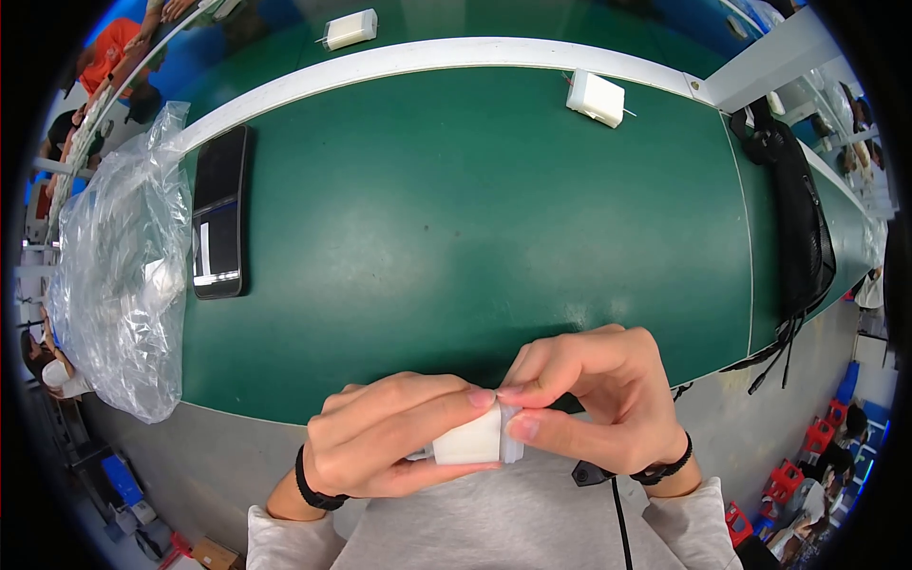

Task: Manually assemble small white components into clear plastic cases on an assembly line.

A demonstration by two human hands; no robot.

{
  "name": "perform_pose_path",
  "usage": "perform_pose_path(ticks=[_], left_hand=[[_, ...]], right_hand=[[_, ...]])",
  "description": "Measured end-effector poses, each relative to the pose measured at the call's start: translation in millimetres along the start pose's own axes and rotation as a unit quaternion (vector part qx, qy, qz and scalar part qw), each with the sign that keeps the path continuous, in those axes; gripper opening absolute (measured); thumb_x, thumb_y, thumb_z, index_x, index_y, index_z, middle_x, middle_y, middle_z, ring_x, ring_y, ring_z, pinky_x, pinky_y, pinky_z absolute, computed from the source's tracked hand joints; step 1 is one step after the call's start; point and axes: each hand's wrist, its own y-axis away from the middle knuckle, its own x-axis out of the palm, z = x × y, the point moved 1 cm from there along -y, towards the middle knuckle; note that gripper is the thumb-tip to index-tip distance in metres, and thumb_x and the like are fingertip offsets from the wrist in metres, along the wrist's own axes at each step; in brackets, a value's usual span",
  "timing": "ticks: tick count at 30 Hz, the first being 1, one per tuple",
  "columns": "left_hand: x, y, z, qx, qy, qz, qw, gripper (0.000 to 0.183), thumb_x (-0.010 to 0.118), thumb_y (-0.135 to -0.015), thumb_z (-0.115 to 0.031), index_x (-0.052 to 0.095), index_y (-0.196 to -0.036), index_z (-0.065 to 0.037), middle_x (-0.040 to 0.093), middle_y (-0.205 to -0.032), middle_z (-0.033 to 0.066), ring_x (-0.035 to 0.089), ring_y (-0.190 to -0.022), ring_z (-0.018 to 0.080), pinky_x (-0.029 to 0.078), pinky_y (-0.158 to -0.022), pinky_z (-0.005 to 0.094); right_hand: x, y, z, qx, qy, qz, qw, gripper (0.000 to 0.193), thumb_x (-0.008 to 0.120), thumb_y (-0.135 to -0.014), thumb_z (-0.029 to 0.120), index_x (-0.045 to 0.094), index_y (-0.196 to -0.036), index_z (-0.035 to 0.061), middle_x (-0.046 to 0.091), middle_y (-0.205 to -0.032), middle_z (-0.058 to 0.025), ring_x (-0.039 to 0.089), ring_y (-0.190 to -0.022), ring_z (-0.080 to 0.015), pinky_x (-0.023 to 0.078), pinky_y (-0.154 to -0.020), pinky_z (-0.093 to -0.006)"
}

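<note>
A small white plastic block (472,441), boxy and matte, sits level between both hands just below the near edge of the green table. A paler, translucent end piece (511,439) caps its right side, ridged and touching the block

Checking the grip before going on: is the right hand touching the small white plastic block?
Touching. The head view shows the right hand pinching the end of the small white plastic block, thumb and forefinger on it.
</note>
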Motion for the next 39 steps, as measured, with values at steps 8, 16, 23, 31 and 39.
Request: perform_pose_path(ticks=[8, 16, 23, 31, 39], left_hand=[[-2, -3, -2, -0.012, 0.018, -0.006, 1.000, 0.057, 0.103, -0.063, -0.023, 0.076, -0.106, 0.004, 0.077, -0.090, 0.0172, 0.074, -0.074, 0.0221, 0.059, -0.062, 0.0284], [-4, -7, -1, -0.058, 0.016, -0.032, 0.998, 0.055, 0.098, -0.067, -0.009, 0.077, -0.116, 0.002, 0.077, -0.102, 0.0148, 0.077, -0.082, 0.0224, 0.064, -0.065, 0.0295], [-2, -5, -3, -0.039, 0.006, -0.014, 0.999, 0.056, 0.097, -0.067, -0.010, 0.076, -0.117, 0.003, 0.076, -0.103, 0.0151, 0.077, -0.081, 0.0232, 0.064, -0.064, 0.0305], [1, -6, 0, -0.020, -0.047, -0.015, 0.999, 0.056, 0.102, -0.064, -0.022, 0.078, -0.107, 0.002, 0.076, -0.088, 0.0154, 0.074, -0.074, 0.0215, 0.058, -0.060, 0.0291], [1, -3, -2, -0.016, -0.050, -0.001, 0.999, 0.057, 0.102, -0.063, -0.024, 0.077, -0.107, 0.003, 0.076, -0.087, 0.0155, 0.074, -0.074, 0.0223, 0.058, -0.060, 0.0289]], right_hand=[[-4, -8, 4, 0.053, -0.037, 0.037, 0.997, 0.006, 0.074, -0.094, -0.007, 0.070, -0.096, -0.0033, 0.074, -0.098, -0.0102, 0.073, -0.096, -0.0134, 0.059, -0.093, -0.0303], [7, 0, 8, 0.062, -0.049, 0.013, 0.997, 0.033, 0.074, -0.093, -0.007, 0.066, -0.125, -0.0031, 0.075, -0.109, -0.0140, 0.075, -0.107, -0.0203, 0.061, -0.096, -0.0350], [7, 8, -5, 0.029, -0.005, -0.021, 0.999, 0.029, 0.073, -0.092, -0.009, 0.067, -0.121, -0.0057, 0.074, -0.108, -0.0127, 0.076, -0.106, -0.0224, 0.064, -0.094, -0.0348], [8, 6, -4, 0.030, -0.019, -0.027, 0.999, 0.016, 0.072, -0.093, -0.011, 0.067, -0.107, -0.0051, 0.069, -0.102, -0.0105, 0.075, -0.104, -0.0207, 0.065, -0.094, -0.0336], [7, 6, -2, 0.044, -0.036, -0.025, 0.998, 0.012, 0.073, -0.093, -0.009, 0.064, -0.099, -0.0036, 0.069, -0.100, -0.0088, 0.074, -0.105, -0.0186, 0.064, -0.095, -0.0337]])
